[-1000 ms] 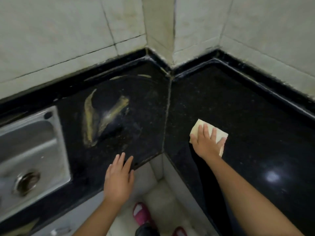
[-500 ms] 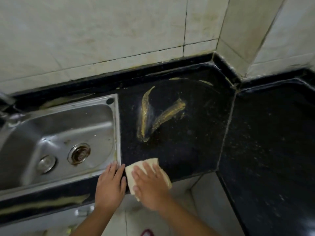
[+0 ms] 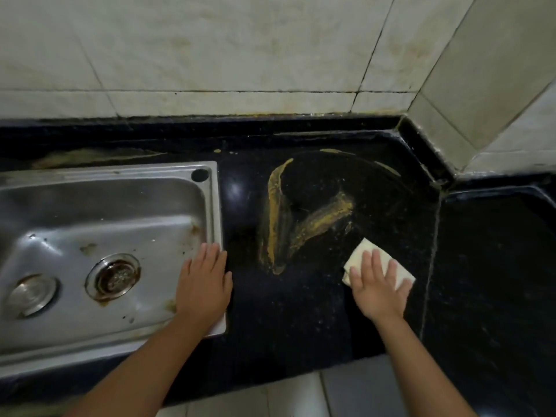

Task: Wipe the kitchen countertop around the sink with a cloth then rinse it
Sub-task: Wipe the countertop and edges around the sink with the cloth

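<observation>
My right hand (image 3: 377, 285) presses flat on a folded pale yellow cloth (image 3: 359, 253) lying on the black countertop (image 3: 288, 326), just right of the yellow smears (image 3: 301, 218). The fingers are spread over the cloth, covering most of it. My left hand (image 3: 203, 284) rests flat with fingers apart on the right rim of the steel sink (image 3: 105, 212), holding nothing. The smears curve in two streaks between the sink and the cloth.
The sink has a drain (image 3: 113, 276) and a second round fitting (image 3: 31, 294) at the left. Tiled wall (image 3: 240, 55) runs behind the counter, which bends at a corner (image 3: 433, 164) on the right. A yellow stain (image 3: 90, 156) lies behind the sink.
The view swung left from the corner to the sink. My right hand slid the cloth from the counter's front edge to the right of the smears; my left hand moved onto the sink rim.
</observation>
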### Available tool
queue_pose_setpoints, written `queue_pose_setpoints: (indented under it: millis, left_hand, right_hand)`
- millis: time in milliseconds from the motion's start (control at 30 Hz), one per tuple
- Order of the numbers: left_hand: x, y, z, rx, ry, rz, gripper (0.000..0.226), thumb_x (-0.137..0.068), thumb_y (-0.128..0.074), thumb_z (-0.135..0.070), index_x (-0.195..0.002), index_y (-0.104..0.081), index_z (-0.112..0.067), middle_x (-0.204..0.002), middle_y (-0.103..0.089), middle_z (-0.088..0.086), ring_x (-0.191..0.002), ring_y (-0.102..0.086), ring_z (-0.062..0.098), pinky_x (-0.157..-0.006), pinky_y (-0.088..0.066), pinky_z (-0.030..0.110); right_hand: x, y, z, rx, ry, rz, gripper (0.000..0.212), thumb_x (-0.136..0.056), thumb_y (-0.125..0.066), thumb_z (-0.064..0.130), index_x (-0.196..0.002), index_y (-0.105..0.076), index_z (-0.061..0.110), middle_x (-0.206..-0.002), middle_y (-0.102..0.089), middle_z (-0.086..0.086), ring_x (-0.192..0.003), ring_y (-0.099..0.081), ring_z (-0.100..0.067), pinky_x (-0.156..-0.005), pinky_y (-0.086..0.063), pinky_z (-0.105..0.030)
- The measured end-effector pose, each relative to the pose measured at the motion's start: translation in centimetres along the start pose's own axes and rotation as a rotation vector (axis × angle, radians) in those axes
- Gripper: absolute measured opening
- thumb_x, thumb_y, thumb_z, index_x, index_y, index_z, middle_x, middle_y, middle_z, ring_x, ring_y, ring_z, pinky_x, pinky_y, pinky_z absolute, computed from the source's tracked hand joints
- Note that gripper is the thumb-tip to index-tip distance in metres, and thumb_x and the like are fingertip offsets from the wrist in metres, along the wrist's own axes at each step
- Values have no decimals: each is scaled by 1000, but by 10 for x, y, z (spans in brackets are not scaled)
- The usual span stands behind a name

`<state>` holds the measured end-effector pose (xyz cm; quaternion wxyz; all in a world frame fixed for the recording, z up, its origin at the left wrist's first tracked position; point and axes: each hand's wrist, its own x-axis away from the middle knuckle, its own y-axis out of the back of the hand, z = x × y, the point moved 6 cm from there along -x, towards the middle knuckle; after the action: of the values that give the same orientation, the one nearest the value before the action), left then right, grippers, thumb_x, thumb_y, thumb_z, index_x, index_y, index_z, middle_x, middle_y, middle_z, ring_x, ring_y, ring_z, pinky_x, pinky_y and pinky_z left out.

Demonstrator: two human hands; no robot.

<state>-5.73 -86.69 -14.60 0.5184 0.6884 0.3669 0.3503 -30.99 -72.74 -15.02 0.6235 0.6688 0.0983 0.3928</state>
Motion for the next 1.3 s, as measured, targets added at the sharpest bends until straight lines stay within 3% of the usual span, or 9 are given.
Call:
queue_pose_setpoints:
  millis: [100, 267, 567, 833, 933, 1000, 1100, 1233, 1300]
  left_hand:
    - [-4, -10, 10, 31, 46, -2, 59, -89, -17, -33, -141, -35, -11, -151, -28, 9, -141, -22, 25, -112, -21, 44]
    - [-7, -15, 8, -6, -4, -40, 53, -81, -30, -25, -111, -64, 2, -117, -63, 21, -107, -61, 37, -80, -49, 56]
    - [-9, -19, 5, 0, -34, 55, 51, -78, -32, -24, -106, -67, 0, -112, -67, 16, -101, -66, 31, -74, -52, 54]
    - [-8, -18, 6, -44, 7, 28, 50, -80, -32, -24, -109, -66, -2, -114, -67, 13, -103, -65, 28, -82, -52, 47]
    - [-8, -16, 6, -62, 14, -37, 50, -81, -32, -23, -110, -65, 0, -114, -66, 14, -103, -65, 29, -90, -44, 45]
    - [-8, -15, 7, -64, 24, -53, 49, -82, -33, -23, -110, -64, 2, -114, -66, 16, -103, -64, 31, -81, -51, 49]
    - [-8, -15, 5, -69, 29, -53, 50, -82, -32, -23, -111, -63, 4, -114, -65, 18, -104, -64, 33, -76, -51, 53]
    - [-7, -15, 5, -95, 42, -69, 50, -81, -33, -24, -110, -64, 3, -113, -66, 17, -102, -64, 34, -75, -51, 53]
    - [-8, -15, 5, -108, 54, -69, 50, -81, -33, -24, -109, -65, 2, -112, -67, 16, -101, -65, 33, -74, -51, 53]
  right_hand:
    - [10, -21, 76, 65, 227, -48, 62, -90, 5, 48, -148, 5, 26, -157, 8, 8, -144, 10, -25, -112, 7, -54]
    - [78, -72, 118, 111, 421, -90, 57, -97, -5, 44, -128, -50, 25, -134, -55, 6, -131, -33, -26, -108, -7, -44]
    - [23, -16, 2, -31, -92, -95, 53, -98, -8, 45, -147, 7, 30, -156, 12, 11, -144, 11, -18, -116, 0, -48]
    - [-36, -16, 162, 89, 373, 1, 50, -97, -9, 46, -146, -3, 38, -157, 9, 6, -144, 12, -26, -112, 7, -54]
    - [17, -41, 165, 183, 563, -114, 55, -92, -6, 48, -136, -38, 37, -147, -38, 3, -137, -30, -30, -109, -20, -54]
    - [50, -61, 130, 158, 623, -80, 48, -97, -5, 45, -128, -42, 40, -138, -48, 9, -130, -35, -26, -108, -16, -47]
    - [68, -63, 52, 117, 642, -73, 44, -96, -7, 50, -133, -31, 46, -152, -20, 19, -143, -12, -15, -112, -5, -39]
    - [1, -13, -9, 170, 346, -122, 55, -91, 7, 57, -142, -9, 46, -153, 9, 17, -141, -23, -22, -110, -7, -42]
    - [-49, 12, -7, 75, 181, -104, 55, -92, 2, 56, -145, -1, 41, -154, 13, 11, -145, 0, -22, -114, 0, -49]
